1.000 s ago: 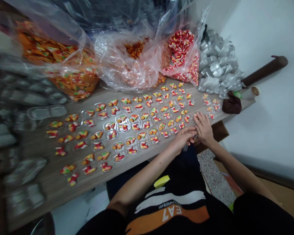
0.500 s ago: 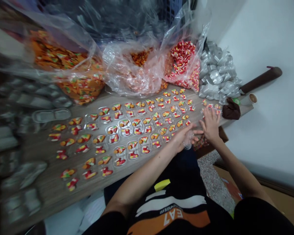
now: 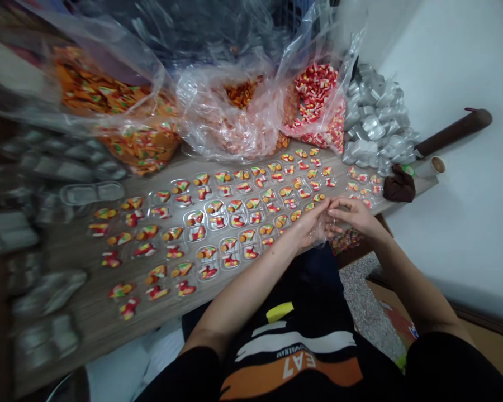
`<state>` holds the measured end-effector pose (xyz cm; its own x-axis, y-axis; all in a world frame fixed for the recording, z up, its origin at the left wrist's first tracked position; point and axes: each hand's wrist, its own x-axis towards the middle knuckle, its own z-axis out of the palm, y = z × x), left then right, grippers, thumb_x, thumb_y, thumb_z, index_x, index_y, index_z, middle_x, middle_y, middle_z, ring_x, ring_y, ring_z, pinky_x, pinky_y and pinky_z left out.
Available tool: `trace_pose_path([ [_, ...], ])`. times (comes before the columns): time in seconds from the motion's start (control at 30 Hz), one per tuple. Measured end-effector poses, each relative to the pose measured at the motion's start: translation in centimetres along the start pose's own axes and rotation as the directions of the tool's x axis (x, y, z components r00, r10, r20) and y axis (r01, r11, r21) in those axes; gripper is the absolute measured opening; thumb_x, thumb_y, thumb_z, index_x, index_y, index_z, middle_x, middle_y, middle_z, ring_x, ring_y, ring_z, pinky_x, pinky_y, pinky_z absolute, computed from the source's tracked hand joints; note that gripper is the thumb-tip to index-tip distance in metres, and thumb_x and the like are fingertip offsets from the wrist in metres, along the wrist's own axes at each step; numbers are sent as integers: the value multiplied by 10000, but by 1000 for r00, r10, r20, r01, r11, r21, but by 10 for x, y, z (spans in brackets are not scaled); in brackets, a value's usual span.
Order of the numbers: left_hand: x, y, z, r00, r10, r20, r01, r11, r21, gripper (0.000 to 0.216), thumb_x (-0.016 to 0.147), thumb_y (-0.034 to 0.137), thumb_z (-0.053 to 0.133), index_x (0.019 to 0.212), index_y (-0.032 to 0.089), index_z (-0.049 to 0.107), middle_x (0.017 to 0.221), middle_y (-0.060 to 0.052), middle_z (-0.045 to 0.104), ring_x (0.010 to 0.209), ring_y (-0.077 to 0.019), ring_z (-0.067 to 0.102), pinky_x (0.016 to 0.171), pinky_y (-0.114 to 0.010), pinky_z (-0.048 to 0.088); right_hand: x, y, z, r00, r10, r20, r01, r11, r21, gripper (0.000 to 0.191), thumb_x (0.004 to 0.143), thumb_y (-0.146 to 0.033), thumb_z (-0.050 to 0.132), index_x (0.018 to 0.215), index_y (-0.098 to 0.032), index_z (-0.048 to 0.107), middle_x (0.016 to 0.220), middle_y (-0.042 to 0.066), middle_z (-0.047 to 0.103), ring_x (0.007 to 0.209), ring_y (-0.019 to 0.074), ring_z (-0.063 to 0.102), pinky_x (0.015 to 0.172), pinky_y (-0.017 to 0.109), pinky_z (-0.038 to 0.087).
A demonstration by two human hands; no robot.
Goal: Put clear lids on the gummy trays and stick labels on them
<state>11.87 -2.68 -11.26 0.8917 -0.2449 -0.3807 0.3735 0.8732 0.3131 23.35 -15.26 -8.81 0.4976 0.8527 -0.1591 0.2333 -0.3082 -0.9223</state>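
Several clear two-cup plastic trays (image 3: 218,215), each holding colourful gummy candies, lie in rows on the wooden table (image 3: 84,312). My left hand (image 3: 312,226) is curled at the table's near right edge around a clear plastic bag (image 3: 324,231) that I can only partly make out. My right hand (image 3: 354,215) is pulled in beside it, fingers pinched together and touching the left fingertips. A small bag of mixed candy (image 3: 346,240) sits just below both hands.
Big open plastic bags of candy stand at the back: orange pieces (image 3: 117,117), small orange ones (image 3: 238,106), red and white ones (image 3: 316,95). A heap of empty clear trays (image 3: 375,123) is at right, more trays (image 3: 46,184) at left. A brown cloth (image 3: 399,187) and a dark tube (image 3: 455,131) lie by the wall.
My right hand has drawn back from the trays at the far right and met my left hand. The left hand stayed near the table edge.
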Motion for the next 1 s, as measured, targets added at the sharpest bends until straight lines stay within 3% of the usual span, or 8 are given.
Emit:
trace_pose_path([
  [0.17, -11, 6, -8, 999, -21, -25, 21, 1000, 10, 347, 1003, 423, 498, 1116, 140, 664, 1012, -136, 748, 683, -156, 712, 513, -210, 488, 7, 8, -14, 976, 169, -140, -137, 967, 215, 312, 747, -500, 801, 811, -213, 695, 863, 33, 745, 780, 174, 675, 761, 328, 565],
  [0.27, -11, 5, -8, 988, 58, -144, -54, 998, 26, 215, 955, 300, 599, 1034, 119, 682, 987, -134, 754, 622, -125, 681, 463, -181, 432, 9, 11, -15, 963, 233, -132, -172, 916, 361, 279, 753, -449, 798, 831, -218, 662, 803, 23, 730, 727, 177, 677, 726, 336, 577],
  [0.4, -7, 2, -1, 936, 202, -287, -204, 979, 25, 142, 931, 243, 632, 970, 119, 688, 925, -99, 752, 583, -96, 655, 453, -167, 407, 11, 16, 0, 973, 218, -73, -160, 869, 469, 305, 772, -446, 764, 959, -229, 659, 850, 33, 732, 749, 197, 692, 729, 380, 594],
  [0.5, -8, 1, 2, 924, 235, -300, -237, 971, 31, 140, 916, 214, 639, 1018, 130, 687, 945, -86, 750, 584, -92, 659, 453, -165, 408, 22, 20, -4, 974, 170, -149, -97, 910, 403, 326, 798, -464, 726, 1027, -243, 655, 829, 15, 711, 730, 194, 680, 703, 369, 575],
  [0.6, -13, 0, 0, 931, 201, -305, -201, 979, 32, 159, 894, 208, 653, 1033, 134, 677, 946, -82, 747, 583, -95, 657, 447, -166, 399, 49, 24, -27, 945, 113, -307, -29, 964, 263, 372, 759, -434, 754, 1066, -250, 654, 723, -29, 646, 628, 163, 621, 602, 308, 510],
  [0.73, -23, -2, -5, 936, 165, -310, -173, 985, 4, 163, 885, 251, 663, 982, 123, 689, 912, -87, 743, 572, -90, 639, 440, -161, 372, 89, 35, -50, 943, 92, -319, -57, 991, 118, 351, 673, -369, 784, 941, -232, 604, 576, -77, 524, 496, 123, 466, 497, 264, 377],
  [0.87, -29, -4, -9, 933, 142, -329, -163, 986, -37, 146, 886, 233, 640, 938, 113, 703, 883, -86, 738, 561, -88, 630, 434, -167, 358, 110, 50, -40, 919, 89, -385, -62, 995, 81, 276, 675, -371, 733, 854, -229, 578, 557, -83, 481, 484, 112, 402, 497, 254, 326],
  [1.0, -32, -5, -13, 925, 123, -360, -156, 986, -63, 124, 882, 193, 616, 924, 117, 703, 855, -82, 735, 550, -90, 625, 434, -170, 354, 116, 62, -18, 823, 75, -563, -39, 996, 75, 198, 708, -363, 644, 840, -228, 585, 608, -58, 529, 537, 135, 463, 547, 270, 382],
])
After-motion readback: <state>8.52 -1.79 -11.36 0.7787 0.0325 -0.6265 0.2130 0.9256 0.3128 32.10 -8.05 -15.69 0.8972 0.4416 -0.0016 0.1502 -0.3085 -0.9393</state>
